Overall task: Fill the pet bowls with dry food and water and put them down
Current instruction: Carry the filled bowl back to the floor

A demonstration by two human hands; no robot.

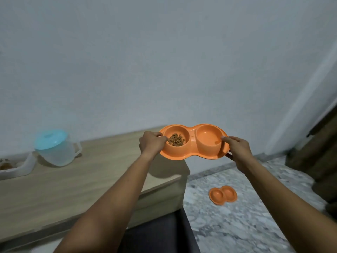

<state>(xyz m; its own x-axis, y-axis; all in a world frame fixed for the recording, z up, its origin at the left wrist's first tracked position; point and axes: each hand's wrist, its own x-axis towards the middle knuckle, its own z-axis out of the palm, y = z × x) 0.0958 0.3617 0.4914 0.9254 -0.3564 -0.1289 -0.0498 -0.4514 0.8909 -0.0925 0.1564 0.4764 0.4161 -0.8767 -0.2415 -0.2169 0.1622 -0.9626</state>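
Putting-down step: left hand and right hand grip the ends of the orange double pet bowl between them, which likely needs lowering level to the floor below.

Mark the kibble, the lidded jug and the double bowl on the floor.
kibble [176, 140], head view, pile middle
lidded jug [58, 152], head view, clear wall
double bowl on the floor [222, 195], head view, centre ridge

Two orange double bowls are showing: the held bowl between left hand and right hand, the floor bowl below them. One jug and one tub are sitting further left.
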